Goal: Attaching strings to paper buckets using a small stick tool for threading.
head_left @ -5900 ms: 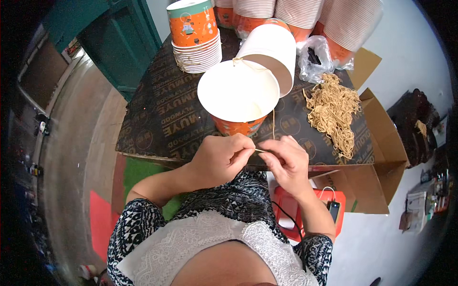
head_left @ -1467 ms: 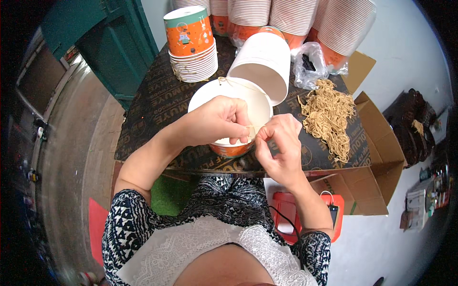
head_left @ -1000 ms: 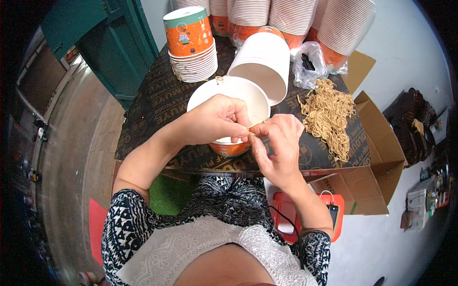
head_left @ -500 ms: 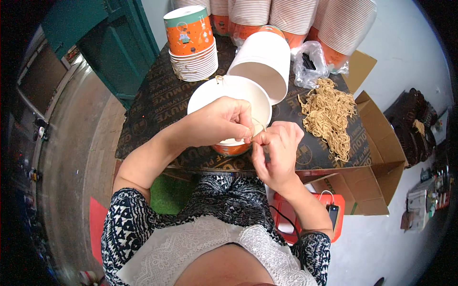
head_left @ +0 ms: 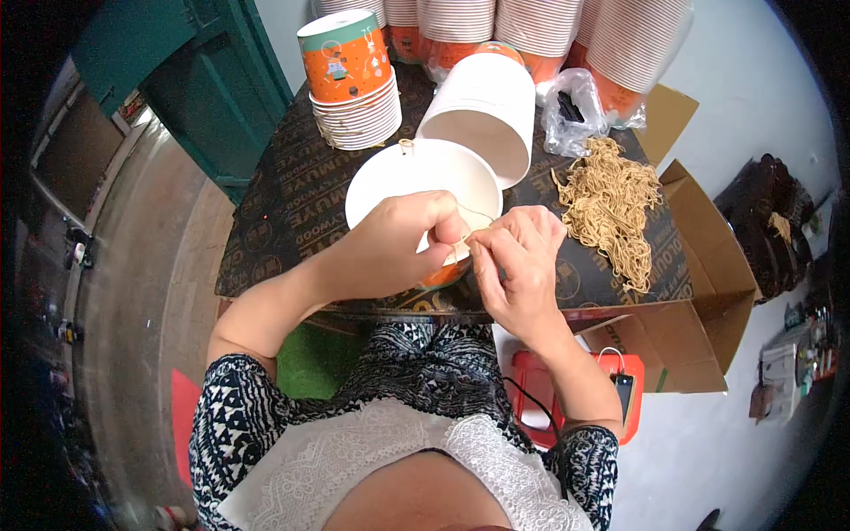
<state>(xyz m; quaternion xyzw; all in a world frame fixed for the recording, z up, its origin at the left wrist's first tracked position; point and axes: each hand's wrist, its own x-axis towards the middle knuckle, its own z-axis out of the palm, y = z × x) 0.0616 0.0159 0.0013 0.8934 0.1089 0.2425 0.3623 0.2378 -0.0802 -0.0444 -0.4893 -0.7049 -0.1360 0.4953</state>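
Observation:
A white-lined paper bucket (head_left: 376,181) with an orange outside stands near the table's front edge. At its near rim, my left hand (head_left: 403,243) is closed with thumb and forefinger pinching a thin tan string (head_left: 476,213). Just to its right, my right hand (head_left: 522,261) pinches the same string, its fingertips close to the left ones. Part of the string arcs over the bucket's opening; its ends are hidden by my fingers. A small knotted loop of string (head_left: 406,145) hangs at the bucket's far rim.
Behind lies a white bucket (head_left: 482,97) on its side. Nested orange buckets (head_left: 350,75) stand at the back left, with bagged stacks (head_left: 456,26) along the wall. A heap of tan strings (head_left: 611,208) lies on the right; beyond is an open cardboard box (head_left: 708,274).
My left thumb and fingers have shifted slightly left and opened a little around the string. The string now arcs more visibly over the bucket. My right hand stays pinched close by.

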